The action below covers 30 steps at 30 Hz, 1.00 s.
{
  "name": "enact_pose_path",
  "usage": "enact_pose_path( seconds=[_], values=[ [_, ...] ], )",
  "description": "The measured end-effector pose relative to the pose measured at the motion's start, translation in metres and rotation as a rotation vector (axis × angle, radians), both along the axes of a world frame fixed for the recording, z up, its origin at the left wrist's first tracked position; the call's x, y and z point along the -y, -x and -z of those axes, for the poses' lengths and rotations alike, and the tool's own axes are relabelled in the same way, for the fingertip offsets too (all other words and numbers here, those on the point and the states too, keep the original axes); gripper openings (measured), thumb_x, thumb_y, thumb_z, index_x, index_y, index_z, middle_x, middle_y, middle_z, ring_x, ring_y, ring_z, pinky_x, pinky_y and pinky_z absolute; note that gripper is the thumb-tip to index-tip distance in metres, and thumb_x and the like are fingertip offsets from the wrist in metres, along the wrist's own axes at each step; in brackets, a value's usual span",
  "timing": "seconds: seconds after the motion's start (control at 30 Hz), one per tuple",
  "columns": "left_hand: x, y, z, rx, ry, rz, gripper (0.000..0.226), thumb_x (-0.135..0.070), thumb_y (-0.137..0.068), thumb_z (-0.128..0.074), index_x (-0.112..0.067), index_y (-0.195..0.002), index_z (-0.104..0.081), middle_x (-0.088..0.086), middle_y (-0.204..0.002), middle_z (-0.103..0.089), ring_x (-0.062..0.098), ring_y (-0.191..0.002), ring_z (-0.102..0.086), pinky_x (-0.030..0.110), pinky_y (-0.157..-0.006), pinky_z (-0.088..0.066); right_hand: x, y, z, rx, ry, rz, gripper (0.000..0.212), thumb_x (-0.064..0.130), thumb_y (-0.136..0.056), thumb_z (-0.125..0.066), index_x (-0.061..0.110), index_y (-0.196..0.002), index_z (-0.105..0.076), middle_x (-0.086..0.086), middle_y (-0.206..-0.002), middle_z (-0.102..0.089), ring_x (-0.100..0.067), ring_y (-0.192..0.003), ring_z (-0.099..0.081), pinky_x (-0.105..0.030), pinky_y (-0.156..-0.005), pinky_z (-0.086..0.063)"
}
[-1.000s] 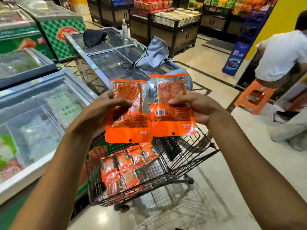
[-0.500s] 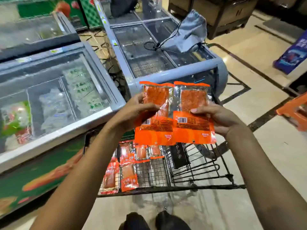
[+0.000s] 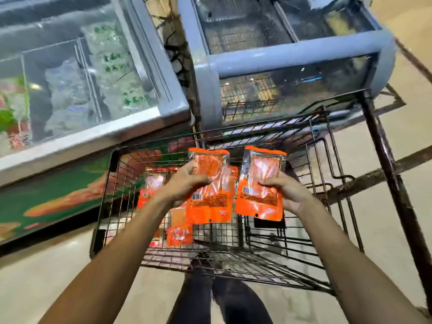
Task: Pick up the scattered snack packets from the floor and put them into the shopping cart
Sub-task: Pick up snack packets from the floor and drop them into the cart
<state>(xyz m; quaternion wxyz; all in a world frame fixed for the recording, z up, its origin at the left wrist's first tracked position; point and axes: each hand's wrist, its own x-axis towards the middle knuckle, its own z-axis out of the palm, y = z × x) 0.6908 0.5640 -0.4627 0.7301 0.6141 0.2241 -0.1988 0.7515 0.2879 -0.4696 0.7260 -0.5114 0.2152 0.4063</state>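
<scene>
I have both hands over the shopping cart [image 3: 105, 195], each one grasping an orange snack packet. My left hand [image 3: 184, 183] pinches the left packet [image 3: 210, 190] by its edge, thumb across the clear window on the front, fingers behind. My right hand [image 3: 289, 190] grips the right packet [image 3: 261, 185] the same way from its other side. The two packets hang upright and just beside each other, above the wire basket and not touching it. Below them, more orange packets [image 3: 178, 232] lie on the basket floor, toward its left half; the picture is too blurred for me to count them. The cart stands against two glass-topped chest freezers: one [image 3: 149, 118] at the left with bagged goods under its lid, another [image 3: 292, 57] straight ahead with a rounded grey rim. My dark trouser legs [image 3: 222, 300] show beneath the cart's near edge, on the pale tiled floor [image 3: 46, 265].
</scene>
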Motion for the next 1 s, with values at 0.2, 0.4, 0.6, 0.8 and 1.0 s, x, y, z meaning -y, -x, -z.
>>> enact_pose_path(
  seconds=[0.2, 0.4, 0.6, 0.8, 1.0],
  values=[
    [-0.006, 0.008, 0.118, -0.205, -0.003, -0.018, 0.047, 0.001, -0.074, -0.079, 0.001, -0.116, -0.057, 0.007, -0.084, -0.065, 0.017, -0.073, -0.061, 0.019, -0.063, -0.053, -0.023, 0.004, 0.121, -0.13, 0.011, -0.027, 0.065, -0.011, -0.07, -0.068, 0.001, -0.132, -0.055, -0.022, -0.112, -0.069, -0.031, -0.089, -0.072, -0.048, -0.085, -0.059],
    [-0.014, 0.015, 0.206, -0.276, 0.018, 0.047, 0.074, 0.003, -0.081, -0.075, 0.001, -0.145, -0.039, 0.005, -0.097, -0.07, 0.017, -0.082, -0.065, 0.022, -0.069, -0.056, -0.034, 0.008, 0.213, -0.221, 0.064, -0.03, 0.045, -0.014, -0.086, -0.056, 0.005, -0.127, -0.058, -0.024, -0.117, -0.068, -0.033, -0.097, -0.071, -0.044, -0.079, -0.061],
    [-0.01, 0.026, 0.271, -0.356, -0.051, 0.099, 0.037, 0.015, -0.088, -0.063, -0.021, -0.094, -0.055, -0.002, -0.071, -0.074, 0.011, -0.064, -0.069, 0.022, -0.059, -0.055, -0.043, 0.025, 0.282, -0.301, 0.177, -0.153, 0.047, -0.014, -0.086, -0.058, 0.007, -0.128, -0.057, -0.022, -0.117, -0.069, -0.034, -0.095, -0.071, -0.046, -0.083, -0.06],
    [-0.01, 0.049, 0.318, -0.319, -0.087, 0.208, 0.029, 0.013, -0.082, -0.063, -0.015, -0.089, -0.065, -0.003, -0.061, -0.056, 0.013, -0.051, -0.046, 0.024, -0.047, -0.035, -0.051, 0.051, 0.325, -0.25, 0.296, -0.218, 0.045, -0.017, -0.08, -0.06, -0.002, -0.122, -0.06, -0.026, -0.111, -0.068, -0.034, -0.09, -0.068, -0.048, -0.082, -0.059],
    [-0.014, 0.062, 0.343, -0.28, -0.166, 0.165, 0.047, 0.028, -0.081, -0.054, -0.01, -0.107, -0.064, -0.01, -0.076, -0.073, 0.01, -0.068, -0.066, 0.025, -0.055, -0.053, -0.049, 0.06, 0.344, -0.238, 0.42, -0.191, 0.05, -0.02, -0.071, -0.067, -0.003, -0.118, -0.066, -0.03, -0.119, -0.066, -0.048, -0.111, -0.063, -0.06, -0.098, -0.049]
  ],
)
